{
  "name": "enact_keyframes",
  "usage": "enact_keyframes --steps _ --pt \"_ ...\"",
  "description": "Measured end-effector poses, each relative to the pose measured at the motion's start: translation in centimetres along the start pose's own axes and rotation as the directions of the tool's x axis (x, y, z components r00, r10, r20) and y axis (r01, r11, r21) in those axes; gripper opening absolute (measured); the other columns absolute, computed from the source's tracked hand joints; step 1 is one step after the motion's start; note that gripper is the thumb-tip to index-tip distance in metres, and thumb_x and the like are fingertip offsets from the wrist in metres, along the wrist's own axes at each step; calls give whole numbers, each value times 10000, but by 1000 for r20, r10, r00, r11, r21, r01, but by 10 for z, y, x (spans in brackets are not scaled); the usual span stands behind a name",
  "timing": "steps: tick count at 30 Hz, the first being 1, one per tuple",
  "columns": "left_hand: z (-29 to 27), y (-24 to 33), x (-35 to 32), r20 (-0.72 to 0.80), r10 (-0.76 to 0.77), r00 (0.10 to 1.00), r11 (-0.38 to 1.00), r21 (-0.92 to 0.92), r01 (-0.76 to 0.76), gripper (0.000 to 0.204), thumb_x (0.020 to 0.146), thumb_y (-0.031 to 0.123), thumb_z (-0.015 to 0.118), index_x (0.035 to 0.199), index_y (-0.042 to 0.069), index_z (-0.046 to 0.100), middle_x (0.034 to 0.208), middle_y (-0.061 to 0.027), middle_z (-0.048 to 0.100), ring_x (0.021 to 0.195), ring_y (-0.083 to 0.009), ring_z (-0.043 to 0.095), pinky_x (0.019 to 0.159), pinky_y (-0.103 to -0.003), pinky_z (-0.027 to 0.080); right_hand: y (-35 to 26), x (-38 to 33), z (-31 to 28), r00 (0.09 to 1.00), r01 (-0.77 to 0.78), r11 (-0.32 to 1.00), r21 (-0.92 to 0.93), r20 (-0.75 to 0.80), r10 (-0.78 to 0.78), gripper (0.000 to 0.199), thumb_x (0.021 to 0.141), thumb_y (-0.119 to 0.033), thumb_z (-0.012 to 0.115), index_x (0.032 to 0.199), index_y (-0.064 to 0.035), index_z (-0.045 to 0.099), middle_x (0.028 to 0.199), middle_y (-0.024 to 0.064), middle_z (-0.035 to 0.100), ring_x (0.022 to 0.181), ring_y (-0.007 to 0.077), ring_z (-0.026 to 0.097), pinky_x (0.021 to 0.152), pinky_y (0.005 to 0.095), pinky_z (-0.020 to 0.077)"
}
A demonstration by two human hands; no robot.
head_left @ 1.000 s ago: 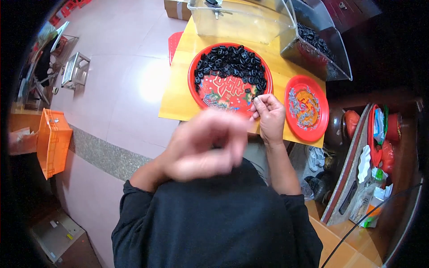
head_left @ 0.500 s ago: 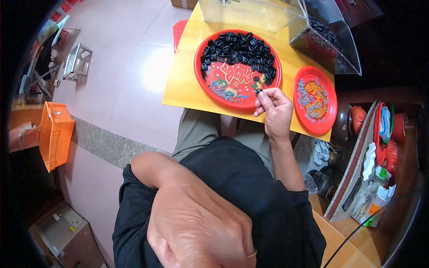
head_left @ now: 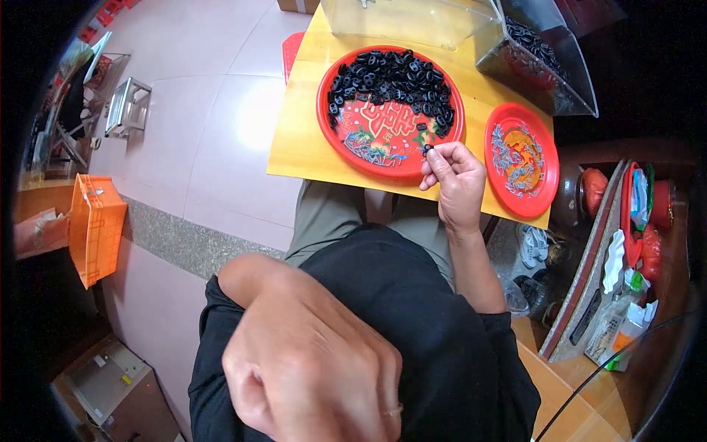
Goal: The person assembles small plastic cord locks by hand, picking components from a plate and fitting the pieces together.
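Note:
Just past the near right rim of a large red plate [head_left: 324, 136], my right hand [head_left: 460, 177] pinches a small black plastic piece [head_left: 428, 148] between thumb and fingertips. Many similar black pieces [head_left: 390, 77] with holes fill the far half of that plate. Thin grey pins [head_left: 361, 147] lie at its near left, over the printed pattern. My left hand [head_left: 313, 361] is raised close to the camera, its back facing up and its fingers curled under. Whatever those fingers hold, if anything, is hidden. A ring sits on one finger.
A smaller red plate [head_left: 549, 191] with more grey pins lies right of my right hand on the yellow board [head_left: 294, 147]. Clear plastic bins [head_left: 545, 85] stand at the back. An orange crate [head_left: 98, 232] is at left; bags and bottles crowd a shelf at right.
My left hand has shifted a little to the left and is slightly blurred. My right hand keeps its pinch on the black plastic piece, almost in the same place.

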State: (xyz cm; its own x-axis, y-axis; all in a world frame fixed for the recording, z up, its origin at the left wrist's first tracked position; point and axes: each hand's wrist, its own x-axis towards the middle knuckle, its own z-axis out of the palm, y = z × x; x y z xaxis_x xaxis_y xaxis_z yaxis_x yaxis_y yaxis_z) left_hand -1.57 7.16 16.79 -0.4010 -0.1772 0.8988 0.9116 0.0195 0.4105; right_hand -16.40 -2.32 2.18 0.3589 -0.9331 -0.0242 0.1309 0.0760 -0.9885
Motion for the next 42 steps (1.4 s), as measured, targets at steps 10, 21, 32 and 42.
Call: enact_keyframes --steps 10,21,32,42 --pt "-123 8 -130 -880 298 370 -210 318 925 103 723 21 596 824 5 606 749 -93 586 650 -185 586 606 -299 466 -4 0 -14 999 9 1000 16 -34 -8 70 850 -48 562 802 2 553 650 40 563 488 61 499 450 188 438" --pt "-183 -21 -160 -860 184 477 -835 119 537 92 690 18 552 775 -5 575 870 -181 543 865 -319 560 730 -394 483 -4 -3 -27 996 20 999 30 -89 -17 70 848 -41 562 790 -4 551 640 35 558 485 54 492 443 183 429" --pt "-150 -20 -150 -938 248 243 -145 212 966 185 746 50 586 912 -29 560 820 -86 576 751 -166 573 694 -277 464 -4 0 -25 997 25 1000 14 -72 -24 68 851 -46 560 798 -6 548 650 34 562 494 53 496 451 187 437" --pt "-91 -43 -149 -972 -166 167 924 -94 371 199 840 22 517 1028 -24 563 904 -77 611 709 -87 543 635 -211 454 -18 7 0 1000 15 1000 -16 -16 -15 60 850 -58 566 810 -15 553 678 29 572 533 49 508 476 190 454"
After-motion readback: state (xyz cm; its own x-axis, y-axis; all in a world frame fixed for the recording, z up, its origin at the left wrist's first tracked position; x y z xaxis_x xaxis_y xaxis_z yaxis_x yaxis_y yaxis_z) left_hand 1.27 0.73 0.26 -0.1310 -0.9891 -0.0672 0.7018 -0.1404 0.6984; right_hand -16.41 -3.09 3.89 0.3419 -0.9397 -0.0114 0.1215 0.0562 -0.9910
